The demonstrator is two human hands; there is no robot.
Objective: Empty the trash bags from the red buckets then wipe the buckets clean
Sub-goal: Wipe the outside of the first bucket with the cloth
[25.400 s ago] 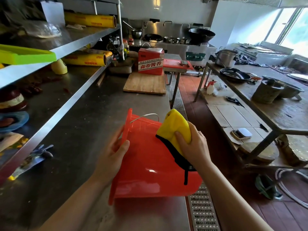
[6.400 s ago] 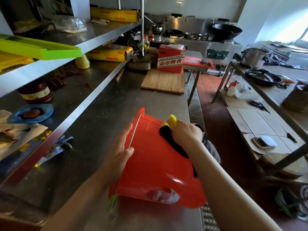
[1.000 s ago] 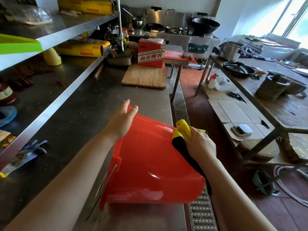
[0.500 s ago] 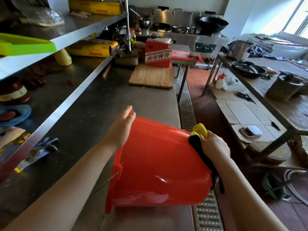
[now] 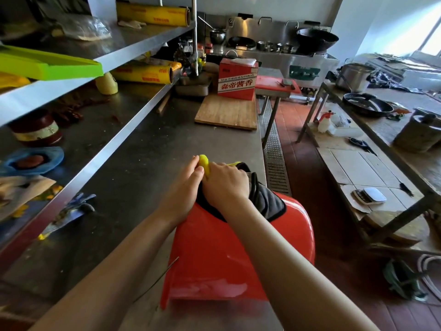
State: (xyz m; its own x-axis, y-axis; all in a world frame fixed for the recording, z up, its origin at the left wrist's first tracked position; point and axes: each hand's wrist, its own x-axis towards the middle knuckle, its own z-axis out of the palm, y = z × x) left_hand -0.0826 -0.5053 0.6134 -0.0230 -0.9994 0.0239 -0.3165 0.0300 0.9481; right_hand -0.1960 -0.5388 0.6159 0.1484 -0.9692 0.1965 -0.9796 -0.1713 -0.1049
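Observation:
A red bucket (image 5: 214,254) lies tipped over on the steel counter (image 5: 133,168) near its right edge, rim toward me and base pointing away. Its wire handle (image 5: 157,280) hangs at the left side. A yellow, black and grey cloth (image 5: 266,203) is draped over the far end of the bucket. My right hand (image 5: 225,185) grips the cloth on top of the bucket. My left hand (image 5: 185,187) lies right beside it, its fingertips pinching the yellow edge of the cloth. The bucket's inside is hidden, and no trash bag shows.
A wooden board (image 5: 226,113) and a red box (image 5: 237,82) stand farther along the counter. Steel shelves (image 5: 71,91) with rolls, bowls and gloves (image 5: 71,211) line the left. A floor drain grate (image 5: 274,158) and a cluttered table (image 5: 381,144) lie to the right.
My left hand has left the bucket's base and joined the right hand on the cloth. The cloth has moved from the bucket's right side up onto its far end.

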